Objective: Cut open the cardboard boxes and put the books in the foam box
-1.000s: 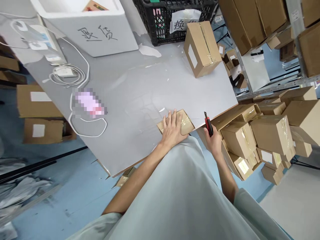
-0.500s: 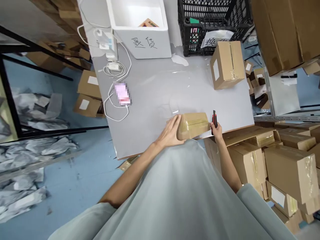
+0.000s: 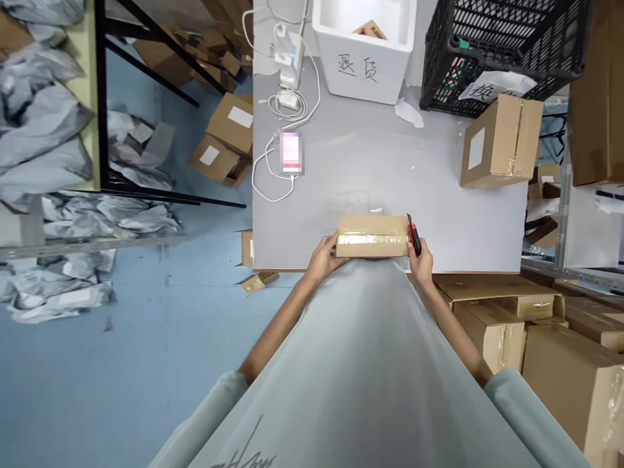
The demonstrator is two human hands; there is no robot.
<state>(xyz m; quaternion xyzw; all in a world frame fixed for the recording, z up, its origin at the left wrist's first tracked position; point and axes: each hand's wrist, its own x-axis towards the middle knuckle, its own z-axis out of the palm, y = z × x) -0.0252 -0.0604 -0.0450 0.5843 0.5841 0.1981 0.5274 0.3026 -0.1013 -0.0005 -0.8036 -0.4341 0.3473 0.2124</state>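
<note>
A small taped cardboard box (image 3: 372, 248) is at the table's near edge, right in front of my shirt, with shiny tape running along its long side. My left hand (image 3: 324, 258) grips the box's left end, fingers closed about it. At the right end, my right hand (image 3: 420, 261) is closed on a red and black utility knife (image 3: 414, 238), whose tip points away from me. The fingers of that hand also appear to touch the box's right end.
On the grey table (image 3: 351, 169) are a phone (image 3: 291, 153) on a white cable, a power strip (image 3: 291, 58), a white bin (image 3: 363, 71), a black crate (image 3: 492, 65) and a larger carton (image 3: 502, 143). Stacked cartons (image 3: 565, 383) stand at the right.
The small box has turned level, its long taped side now facing up. My right hand has come in against its right end with the knife. The view has shifted and turned.
</note>
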